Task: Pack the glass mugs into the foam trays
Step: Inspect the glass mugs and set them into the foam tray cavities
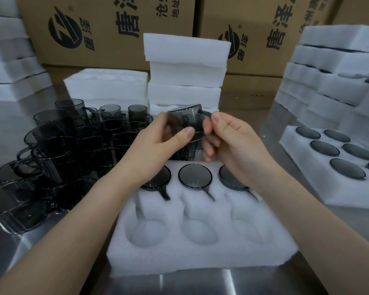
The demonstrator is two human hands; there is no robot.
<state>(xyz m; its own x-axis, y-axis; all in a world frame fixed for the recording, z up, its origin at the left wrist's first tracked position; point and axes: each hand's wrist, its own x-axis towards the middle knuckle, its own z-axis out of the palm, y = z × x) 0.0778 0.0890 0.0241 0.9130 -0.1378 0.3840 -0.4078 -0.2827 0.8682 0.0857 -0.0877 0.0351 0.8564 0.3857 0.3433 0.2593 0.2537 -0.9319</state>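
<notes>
Fingers of the left hand [158, 141] curl round the body of a smoky grey glass mug [188, 118], the thumb [185, 133] pressed flat on its near side, while the right hand [232, 141] pinches the mug's dark handle [207, 112] between thumb and forefinger, its other fingers folded under. In the head view the mug hangs tilted between the two hands, above the far edge of a white foam tray with round pockets [200, 258]. Just below the fingers, three grey mugs [195, 176] sit bottom-up in the tray's far row; the three near pockets [198, 231], closer to the wrists, hold nothing. Left of the left hand's fingers crowds a pile of loose grey glass mugs [58, 150] on the shiny metal table [200, 284]. Beyond the fingertips rises a stack of white foam trays [185, 67], with brown printed cardboard boxes [107, 28] behind it. Right of the right hand lies a second foam tray filled with upturned mugs [307, 165].
</notes>
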